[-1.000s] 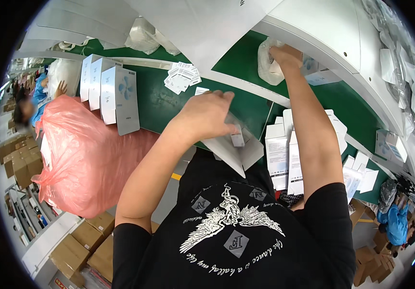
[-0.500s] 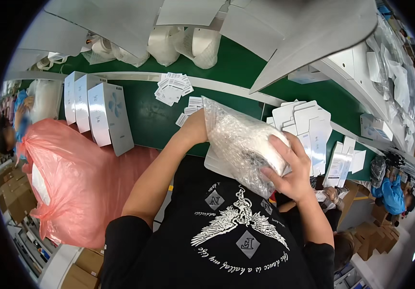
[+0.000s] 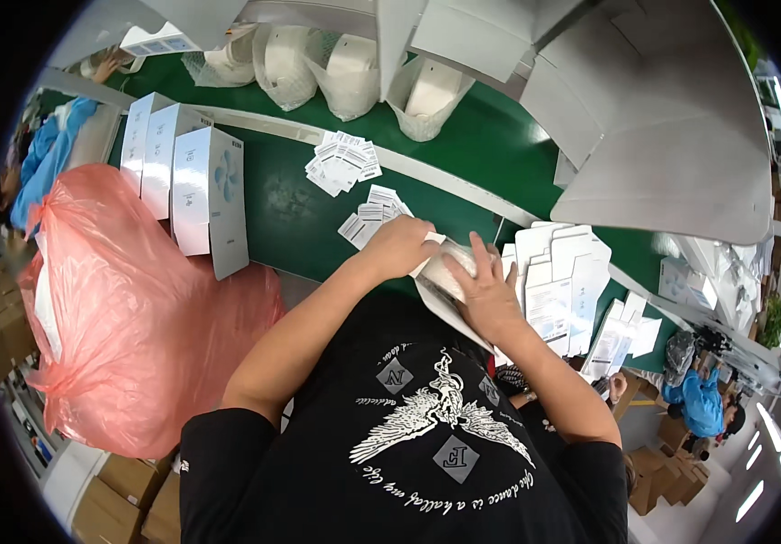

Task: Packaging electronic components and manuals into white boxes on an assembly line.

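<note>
Close against my body, a white box (image 3: 451, 311) stands tilted, with a white bubble-wrapped item (image 3: 455, 265) at its opening. My left hand (image 3: 399, 247) is closed at the far left edge of the box, pinching a white flap there. Over the wrapped item lies my right hand (image 3: 492, 297), its fingers bent and spaced around it. Most of the item is hidden by that hand and the box. Left of my left hand lie small printed white labels (image 3: 361, 227) on the green table (image 3: 286, 213).
A large pink plastic bag (image 3: 136, 335) bulges at the left, beside upright white boxes (image 3: 193, 195). More labels (image 3: 343, 163) lie farther back. Flat white cartons (image 3: 558, 281) are stacked at the right. Several bagged white items (image 3: 351, 77) stand behind; a big open carton (image 3: 671, 136) overhangs the right.
The bubble-wrapped item has been lowered from above the table into the mouth of the white box. Both hands have come closer together. The head view has shifted.
</note>
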A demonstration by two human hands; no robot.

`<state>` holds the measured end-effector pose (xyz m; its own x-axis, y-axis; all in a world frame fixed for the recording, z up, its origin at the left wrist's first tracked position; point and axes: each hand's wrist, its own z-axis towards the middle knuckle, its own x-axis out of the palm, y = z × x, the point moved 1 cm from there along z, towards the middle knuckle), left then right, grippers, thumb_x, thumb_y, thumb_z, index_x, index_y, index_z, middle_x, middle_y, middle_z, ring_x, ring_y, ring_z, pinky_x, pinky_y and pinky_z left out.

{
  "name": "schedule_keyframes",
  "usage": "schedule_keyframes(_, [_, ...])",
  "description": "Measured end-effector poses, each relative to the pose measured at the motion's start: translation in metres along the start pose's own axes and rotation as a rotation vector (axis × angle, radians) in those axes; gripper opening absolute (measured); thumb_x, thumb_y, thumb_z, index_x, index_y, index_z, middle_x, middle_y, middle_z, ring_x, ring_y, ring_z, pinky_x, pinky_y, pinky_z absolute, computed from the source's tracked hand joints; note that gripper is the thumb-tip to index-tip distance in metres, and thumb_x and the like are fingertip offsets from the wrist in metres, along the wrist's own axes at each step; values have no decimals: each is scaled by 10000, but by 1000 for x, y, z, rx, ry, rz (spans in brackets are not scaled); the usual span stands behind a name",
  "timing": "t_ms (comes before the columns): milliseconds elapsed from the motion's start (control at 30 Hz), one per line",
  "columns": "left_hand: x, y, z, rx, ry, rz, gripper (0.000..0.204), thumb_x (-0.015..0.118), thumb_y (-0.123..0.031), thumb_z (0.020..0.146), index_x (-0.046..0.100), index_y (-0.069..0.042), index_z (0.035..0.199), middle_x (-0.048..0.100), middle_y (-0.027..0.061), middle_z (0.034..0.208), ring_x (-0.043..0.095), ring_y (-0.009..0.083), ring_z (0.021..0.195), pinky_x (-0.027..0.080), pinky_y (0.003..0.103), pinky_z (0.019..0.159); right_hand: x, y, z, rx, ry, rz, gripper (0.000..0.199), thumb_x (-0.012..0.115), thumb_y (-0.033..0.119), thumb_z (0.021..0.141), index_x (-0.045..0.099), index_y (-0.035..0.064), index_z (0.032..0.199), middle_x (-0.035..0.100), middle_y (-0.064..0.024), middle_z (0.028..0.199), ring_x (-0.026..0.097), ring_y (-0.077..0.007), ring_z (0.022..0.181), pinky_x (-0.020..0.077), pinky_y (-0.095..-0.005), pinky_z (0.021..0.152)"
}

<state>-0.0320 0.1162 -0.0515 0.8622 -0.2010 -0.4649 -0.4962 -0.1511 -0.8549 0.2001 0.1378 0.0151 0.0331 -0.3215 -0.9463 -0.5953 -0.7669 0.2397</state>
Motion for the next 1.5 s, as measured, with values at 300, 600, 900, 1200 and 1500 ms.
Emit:
schedule_keyframes(300, [-88,-202,-68,629,69,-1077,157,683,-34,973,712,-3,1124,736,86,1013,713,200,897,563,339,822,-49,-232,138,5,-67,958,466,744,109,891,684,83,1352,698,-225,1252,707,-433,1081,573,-464,911])
schedule_keyframes(600, [-100,-278,-78,1075,-415,-804,332,689,-11,850,648,-65,1175,677,102,1058,656,279,808,515,403,718,36,-250,128,140,-360,42,364,647,285,1005,644,79,1305,699,-165,1289,671,-355,1186,534,-465,992])
schedule_keyframes(900, [-113,-248,11,626,-874,312,301,839,-143,819,775,-27,1089,721,94,837,688,281,743,554,401,701,-1,-103,-2,403,-901,276,260,687,-42,910,737,18,1158,699,-205,1300,702,-372,1141,571,-432,975])
schedule_keyframes(1200, [-250,-155,-273,304,-981,86,325,821,-192,735,775,43,954,762,171,1040,743,334,835,575,385,743,6,-75,-46,489,-1053,487,151,668,-73,914,744,-4,1026,774,-149,1008,758,-272,943,593,-363,863])
schedule_keyframes(1500, [-131,-159,-154,225,-38,568,206,680,-69,828,754,-21,1015,722,120,851,719,309,796,587,433,707,-13,-112,195,270,-794,306,502,767,347,925,688,56,1327,700,-218,1314,644,-400,1248,499,-498,1080])
